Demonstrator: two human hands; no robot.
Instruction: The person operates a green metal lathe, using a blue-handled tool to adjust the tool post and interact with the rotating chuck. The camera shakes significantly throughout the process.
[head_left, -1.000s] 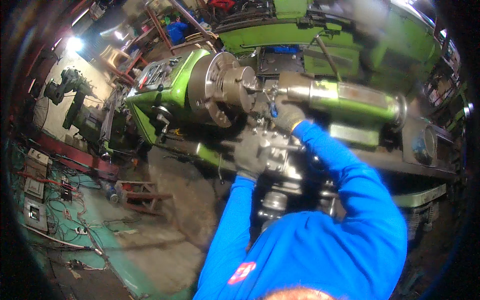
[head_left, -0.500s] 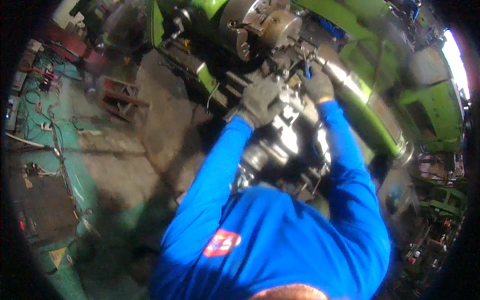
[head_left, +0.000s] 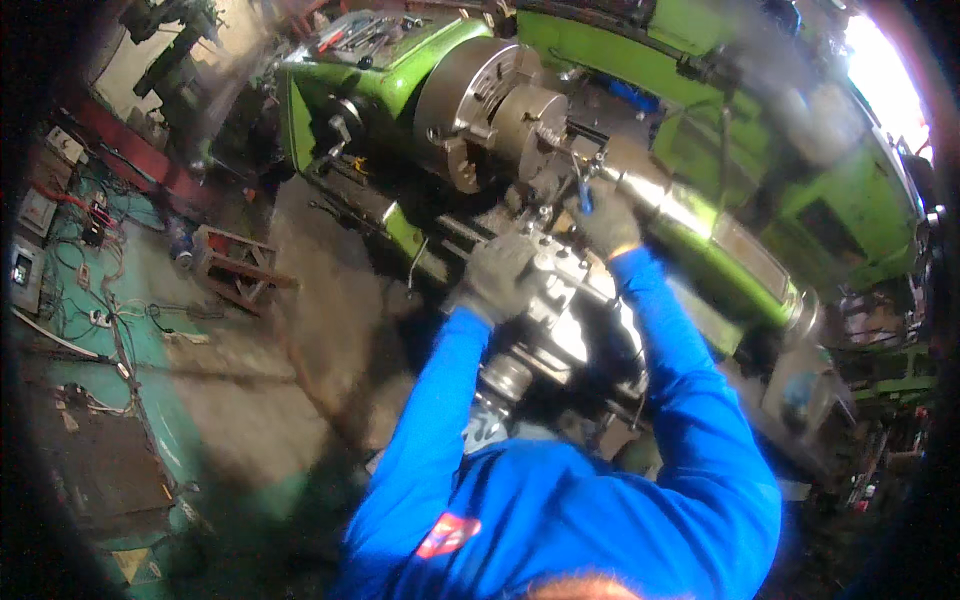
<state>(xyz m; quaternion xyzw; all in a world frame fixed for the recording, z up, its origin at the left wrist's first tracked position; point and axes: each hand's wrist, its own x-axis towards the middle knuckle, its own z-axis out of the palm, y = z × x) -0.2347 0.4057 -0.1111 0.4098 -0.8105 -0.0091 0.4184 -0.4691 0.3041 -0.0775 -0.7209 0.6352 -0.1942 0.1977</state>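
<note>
A grey work glove covers my left hand (head_left: 500, 277), which rests against the left side of the metal tool post (head_left: 560, 268) of a lathe. Its fingers curl round a part I cannot make out. Across the tool post, my gloved right hand (head_left: 606, 222) is closed near the tailstock's shiny quill (head_left: 645, 190). A slim blue piece (head_left: 585, 197) stands up beside its fingers; whether they hold it is hidden. Ahead of both hands, the large chuck (head_left: 470, 95) carries a round metal workpiece (head_left: 530, 118).
The green headstock (head_left: 390, 85) has hand tools lying on top. The green tailstock (head_left: 750, 260) stretches away at right. A rusty metal stand (head_left: 240, 268) is on the floor at left, with cables (head_left: 115, 320) beyond it. A bed lever (head_left: 415, 262) sticks out near my left arm.
The view has shifted, so the lathe sits lower and more of the headstock shows. Both hands stay at the tool post; the left lies slightly further left against it.
</note>
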